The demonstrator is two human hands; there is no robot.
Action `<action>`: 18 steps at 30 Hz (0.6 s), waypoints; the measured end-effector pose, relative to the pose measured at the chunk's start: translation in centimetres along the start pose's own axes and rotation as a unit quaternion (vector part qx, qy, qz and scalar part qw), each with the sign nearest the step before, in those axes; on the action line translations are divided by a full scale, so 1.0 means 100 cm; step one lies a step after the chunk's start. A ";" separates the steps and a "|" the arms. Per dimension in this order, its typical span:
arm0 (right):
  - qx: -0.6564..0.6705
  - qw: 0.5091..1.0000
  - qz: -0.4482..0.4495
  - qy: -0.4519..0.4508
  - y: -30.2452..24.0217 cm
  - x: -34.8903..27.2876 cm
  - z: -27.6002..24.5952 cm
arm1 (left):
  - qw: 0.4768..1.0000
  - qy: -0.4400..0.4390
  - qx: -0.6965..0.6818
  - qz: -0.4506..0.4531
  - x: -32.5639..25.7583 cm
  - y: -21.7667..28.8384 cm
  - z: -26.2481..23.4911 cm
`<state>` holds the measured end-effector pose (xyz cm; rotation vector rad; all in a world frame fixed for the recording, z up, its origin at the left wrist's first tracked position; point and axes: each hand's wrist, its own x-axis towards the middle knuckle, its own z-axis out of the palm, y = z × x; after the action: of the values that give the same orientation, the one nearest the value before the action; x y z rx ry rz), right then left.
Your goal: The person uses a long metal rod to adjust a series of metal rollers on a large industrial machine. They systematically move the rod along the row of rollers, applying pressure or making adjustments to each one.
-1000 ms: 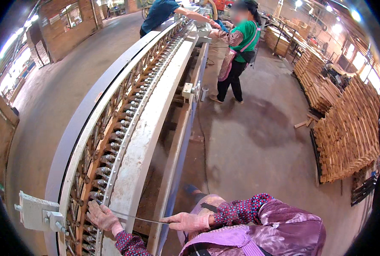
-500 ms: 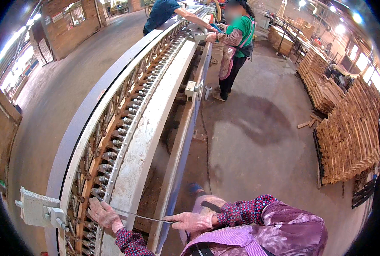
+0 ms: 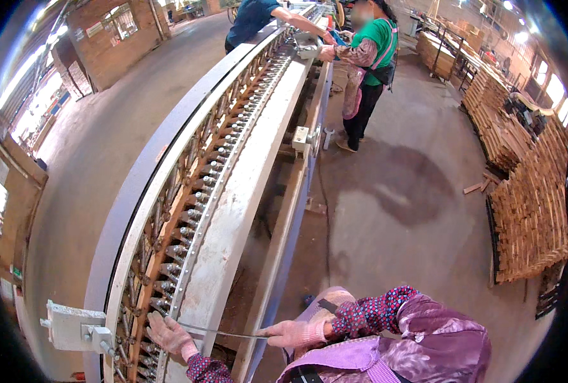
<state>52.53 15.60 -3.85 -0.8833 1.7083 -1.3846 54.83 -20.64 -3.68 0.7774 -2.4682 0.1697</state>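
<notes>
My right fingers (image 3: 276, 331) were curled around one end of a thin metal rod (image 3: 221, 332), which ran leftward over the white beam (image 3: 225, 249) to my left hand. There, my left fingers (image 3: 158, 323), slightly spread, lay over the row of spring-wrapped bolts (image 3: 186, 231); whether they pinched the rod, I couldn't tell. A co-worker in green (image 3: 381, 48) stood well ahead of them.

Left grip (image 3: 171, 334) palm-down, fingers (image 3: 159, 323) extended forward; right grip (image 3: 295, 333) curled inward, right forearm (image 3: 363, 317) angled leftward.
</notes>
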 end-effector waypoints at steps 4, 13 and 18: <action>0.041 0.999 -0.009 0.003 -0.004 -0.003 -0.006 | 0.997 -0.038 -0.006 -0.070 -0.001 0.013 -0.016; 0.024 0.984 0.153 -0.093 -0.047 0.001 -0.047 | 0.999 -0.039 0.025 -0.022 0.000 0.008 -0.009; -0.059 0.981 0.161 -0.088 -0.050 0.008 -0.052 | 0.997 -0.061 0.015 -0.047 0.005 -0.001 0.000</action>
<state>47.84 16.44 1.61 -0.7299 1.7189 -0.9716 54.56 -20.97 -3.42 0.9407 -2.5419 0.1288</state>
